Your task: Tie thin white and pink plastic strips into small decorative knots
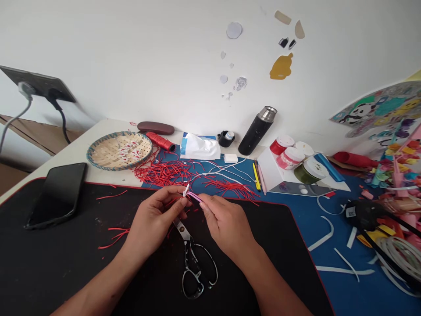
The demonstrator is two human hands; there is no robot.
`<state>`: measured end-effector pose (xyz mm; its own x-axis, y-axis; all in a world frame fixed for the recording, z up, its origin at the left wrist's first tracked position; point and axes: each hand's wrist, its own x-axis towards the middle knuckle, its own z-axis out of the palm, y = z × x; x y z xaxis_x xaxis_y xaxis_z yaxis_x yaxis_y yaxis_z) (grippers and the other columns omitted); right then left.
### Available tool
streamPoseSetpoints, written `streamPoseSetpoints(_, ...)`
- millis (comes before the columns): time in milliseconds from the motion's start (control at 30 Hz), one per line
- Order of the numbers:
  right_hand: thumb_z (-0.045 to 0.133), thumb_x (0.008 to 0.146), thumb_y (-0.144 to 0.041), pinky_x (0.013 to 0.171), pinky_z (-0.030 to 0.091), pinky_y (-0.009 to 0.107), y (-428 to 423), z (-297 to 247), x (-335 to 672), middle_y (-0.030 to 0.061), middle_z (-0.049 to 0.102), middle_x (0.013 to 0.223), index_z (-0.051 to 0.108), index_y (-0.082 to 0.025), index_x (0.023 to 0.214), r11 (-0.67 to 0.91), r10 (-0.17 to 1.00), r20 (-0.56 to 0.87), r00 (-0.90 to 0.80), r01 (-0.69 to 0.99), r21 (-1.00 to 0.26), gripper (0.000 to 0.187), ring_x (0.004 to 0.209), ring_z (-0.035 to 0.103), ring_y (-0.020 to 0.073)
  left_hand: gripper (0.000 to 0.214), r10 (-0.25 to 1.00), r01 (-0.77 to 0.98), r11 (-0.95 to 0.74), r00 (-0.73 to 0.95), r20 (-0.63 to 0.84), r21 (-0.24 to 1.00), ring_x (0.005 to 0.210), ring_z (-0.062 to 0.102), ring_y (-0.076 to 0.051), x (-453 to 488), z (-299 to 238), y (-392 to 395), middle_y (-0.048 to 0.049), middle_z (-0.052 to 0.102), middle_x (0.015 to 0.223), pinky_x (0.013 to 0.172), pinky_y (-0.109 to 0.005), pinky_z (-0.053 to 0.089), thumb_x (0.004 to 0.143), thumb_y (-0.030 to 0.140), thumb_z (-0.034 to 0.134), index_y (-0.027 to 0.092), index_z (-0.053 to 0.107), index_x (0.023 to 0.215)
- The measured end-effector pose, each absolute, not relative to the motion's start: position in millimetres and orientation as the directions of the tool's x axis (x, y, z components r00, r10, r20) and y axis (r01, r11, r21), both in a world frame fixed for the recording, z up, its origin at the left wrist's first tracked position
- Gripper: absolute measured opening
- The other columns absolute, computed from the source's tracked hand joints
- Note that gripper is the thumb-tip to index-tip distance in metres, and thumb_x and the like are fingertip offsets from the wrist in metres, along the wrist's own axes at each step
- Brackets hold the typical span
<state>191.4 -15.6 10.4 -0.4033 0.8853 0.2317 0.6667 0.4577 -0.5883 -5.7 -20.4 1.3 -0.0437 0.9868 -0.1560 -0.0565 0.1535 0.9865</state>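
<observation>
My left hand (153, 215) pinches a small white piece (186, 190) between thumb and forefinger, with red cord trailing at the fingers. From the other side, my right hand (228, 219) grips slim pink tweezers (194, 196), their tips at the white piece. Most of the tweezers is hidden inside the fingers. Below both hands lie black-handled scissors (189, 254) on the black mat (138, 285), their blades partly covered by my left hand. Short red cords (115, 237) lie left of that hand.
Behind the hands are a heap of red cords (164, 173), a woven basket (95, 160) with small pieces, and a red thread spool (160, 141). A phone (57, 195) lies left. A black flask (258, 131), paint jars (311, 170) and white strips (345, 270) are to the right.
</observation>
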Motion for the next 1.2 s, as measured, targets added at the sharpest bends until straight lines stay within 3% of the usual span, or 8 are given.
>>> streamPoseSetpoints(133, 0.047, 0.110, -0.026, 0.083, 0.053, 0.034, -18, 11, 188, 0.0086, 0.080, 0.108, 0.074, -0.023, 0.126, 0.416, 0.901, 0.223, -0.373, 0.596, -0.686, 0.032, 0.095, 0.075, 0.0247, 0.037, 0.988, -0.036, 0.143, -0.051, -0.145, 0.989, 0.065, 0.070, -0.021, -5, 4, -19, -0.0033, 0.079, 0.081, 0.057, -0.029, 0.054, 0.081, 0.047, 0.085, 0.023, 0.077, 0.108)
streamPoseSetpoints(267, 0.046, 0.111, -0.028, 0.071, 0.048, 0.029, -20, 14, 185, 0.0045, 0.077, 0.091, 0.076, -0.024, 0.119, 0.356, 0.915, 0.164, -0.369, 0.548, -0.757, 0.031, 0.079, 0.071, 0.0199, 0.036, 0.986, -0.092, 0.154, -0.047, -0.159, 0.984, 0.062, 0.069, -0.019, -5, 5, -18, -0.0032, 0.079, 0.081, 0.055, -0.028, 0.051, 0.081, 0.045, 0.086, 0.022, 0.077, 0.106)
streamPoseSetpoints(433, 0.045, 0.111, -0.030, 0.062, 0.040, 0.028, -20, 18, 183, 0.0014, 0.071, 0.075, 0.078, -0.021, 0.107, 0.305, 0.926, 0.117, -0.360, 0.528, -0.793, 0.034, 0.062, 0.061, 0.0161, 0.035, 0.985, -0.116, 0.155, -0.061, -0.163, 0.981, 0.061, 0.067, -0.018, -4, 6, -17, -0.0018, 0.078, 0.077, 0.055, -0.027, 0.051, 0.080, 0.044, 0.087, 0.021, 0.077, 0.105)
streamPoseSetpoints(767, 0.047, 0.110, -0.030, 0.057, 0.039, 0.027, -21, 16, 177, -0.0015, 0.066, 0.062, 0.075, -0.021, 0.095, 0.249, 0.933, 0.067, -0.353, 0.499, -0.830, 0.033, 0.052, 0.057, 0.0143, 0.034, 0.983, -0.124, 0.154, -0.082, -0.165, 0.980, 0.060, 0.066, -0.016, -3, 4, -18, -0.0011, 0.077, 0.078, 0.054, -0.026, 0.050, 0.079, 0.044, 0.088, 0.021, 0.077, 0.103)
streamPoseSetpoints(1100, 0.044, 0.112, -0.034, 0.048, 0.039, 0.021, -27, 7, 170, -0.0057, 0.062, 0.058, 0.071, -0.021, 0.098, 0.042, 0.924, -0.104, -0.369, 0.366, -0.930, 0.033, 0.039, 0.054, 0.0091, 0.030, 0.985, -0.151, 0.151, -0.065, -0.162, 0.977, 0.060, 0.066, -0.014, -4, 1, -16, 0.0014, 0.075, 0.075, 0.054, -0.023, 0.048, 0.082, 0.039, 0.088, 0.021, 0.075, 0.102)
streamPoseSetpoints(1200, 0.043, 0.112, -0.033, 0.047, 0.039, 0.021, -27, 8, 169, -0.0054, 0.062, 0.059, 0.071, -0.021, 0.100, 0.042, 0.919, -0.112, -0.377, 0.377, -0.925, 0.032, 0.040, 0.055, 0.0094, 0.031, 0.984, -0.147, 0.158, -0.063, -0.168, 0.977, 0.061, 0.066, -0.014, -4, 0, -17, 0.0009, 0.075, 0.078, 0.054, -0.024, 0.048, 0.082, 0.039, 0.087, 0.021, 0.075, 0.104)
